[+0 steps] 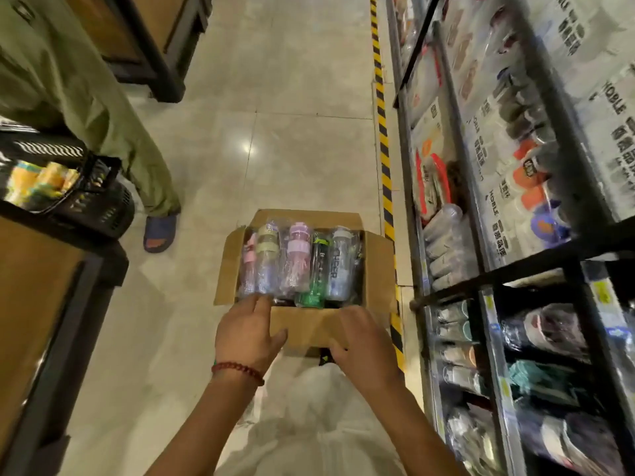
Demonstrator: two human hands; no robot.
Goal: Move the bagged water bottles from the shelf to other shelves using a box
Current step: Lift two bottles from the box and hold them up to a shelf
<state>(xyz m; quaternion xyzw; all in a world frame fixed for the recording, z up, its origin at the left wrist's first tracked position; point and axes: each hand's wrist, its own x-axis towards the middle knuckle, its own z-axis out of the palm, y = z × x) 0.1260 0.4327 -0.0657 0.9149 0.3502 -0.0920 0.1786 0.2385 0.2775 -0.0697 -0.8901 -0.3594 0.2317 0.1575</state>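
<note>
Closest to the camera, two bare arms reach forward over white clothing. The left hand (249, 333), with a red bead bracelet (237, 371) on its wrist, lies on the near left corner of a cardboard box (378, 269). Its fingers are spread and nearly straight. The fingertips touch the plastic wrap at the box's near edge and the thumb presses on the near flap. The right hand (360, 341) is on the near right part of the same flap. Its fingers curl down over the flap's edge and grip it.

The box is in the aisle, out in front of the person, over the shiny tiled floor (275, 97). All four flaps are open. Inside are the bagged water bottles (295, 266), lying side by side with their caps pointing away. Each one is in clear crinkly plastic. From left to right there are a pink one, a yellow-capped one, a pink and purple one, a green one and a grey one with letters on it.

To the right, a dark metal shelf rack (536, 262) is full of more bagged bottles and packs. A yellow and black striped line (383, 142) runs along the floor beside it. Farther off on the left, another person's leg in green trousers (103, 108) and a blue sandal (159, 231) stand beside a black basket (99, 197).
</note>
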